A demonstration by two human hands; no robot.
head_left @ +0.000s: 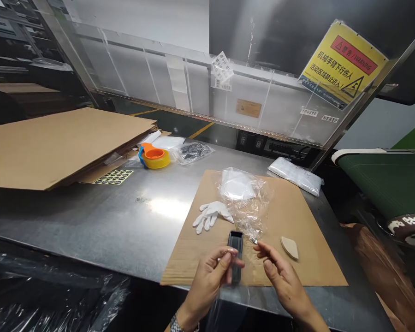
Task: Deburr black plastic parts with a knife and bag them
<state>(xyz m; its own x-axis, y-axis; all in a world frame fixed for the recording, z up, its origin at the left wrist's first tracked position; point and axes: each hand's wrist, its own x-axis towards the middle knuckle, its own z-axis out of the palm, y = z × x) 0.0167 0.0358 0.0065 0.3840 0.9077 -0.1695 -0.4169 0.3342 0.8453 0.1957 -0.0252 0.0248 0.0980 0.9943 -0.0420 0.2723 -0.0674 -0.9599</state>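
My left hand [210,276] is closed round a slim black rectangular case [235,244], held upright over the near edge of a brown cardboard sheet [297,207]. My right hand [280,272] pinches a small shiny piece at the end of a crumpled clear plastic bag [245,198] that trails back across the cardboard. A white glove [210,214] lies just left of the bag. A beige wedge-shaped piece [289,246] rests to the right of my right hand.
The cardboard lies on a steel table [124,216]. At back left are stacked cardboard sheets [55,143], an orange and yellow tape dispenser [155,157] and a sticker sheet [113,176]. A white packet [295,175] lies at back right. A clear guard panel with a yellow warning sign [344,64] stands behind.
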